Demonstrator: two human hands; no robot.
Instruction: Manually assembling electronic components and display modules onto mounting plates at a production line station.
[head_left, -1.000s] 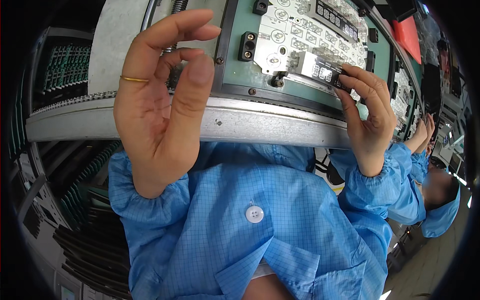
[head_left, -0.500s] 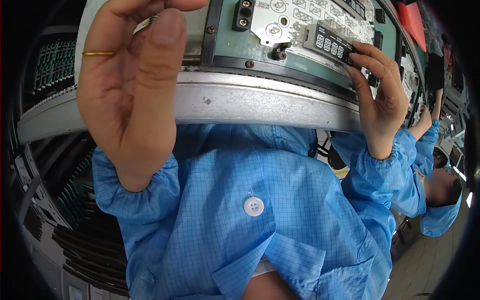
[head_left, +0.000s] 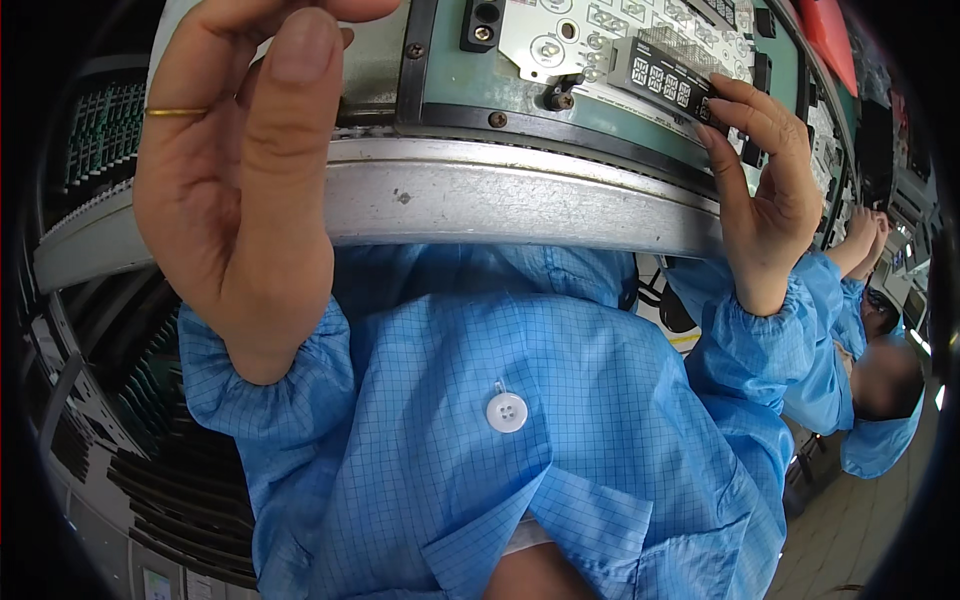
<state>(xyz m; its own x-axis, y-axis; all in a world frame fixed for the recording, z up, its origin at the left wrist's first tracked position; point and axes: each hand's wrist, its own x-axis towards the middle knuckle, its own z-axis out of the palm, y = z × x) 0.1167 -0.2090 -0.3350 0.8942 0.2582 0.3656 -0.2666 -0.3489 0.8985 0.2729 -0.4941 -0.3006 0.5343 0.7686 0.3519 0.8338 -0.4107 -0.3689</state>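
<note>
My right hand point(head_left: 768, 190) has its thumb and fingers closed on the right end of a display module point(head_left: 660, 82), a dark-faced block with a row of white segmented digits. The module sits at a slant on a white circuit board point(head_left: 540, 35). That board lies in a green carrier point(head_left: 480, 90) with dark edge bars. My left hand point(head_left: 235, 190), a gold ring on one finger, is raised left of the carrier. Its fingers curl inward near the thumb, and whatever they hold is hidden behind them.
A silver metal rail point(head_left: 520, 195) runs between my body and the carrier. Racks of green circuit boards point(head_left: 105, 130) stand at the far left. To the right, a co-worker point(head_left: 880, 370) in blue works along the same line, near a red object point(head_left: 828, 45).
My left hand has shifted slightly left, and a small metallic part glimpsed among its fingers is now out of sight. My right hand stays at the display module. The co-worker's hands have moved.
</note>
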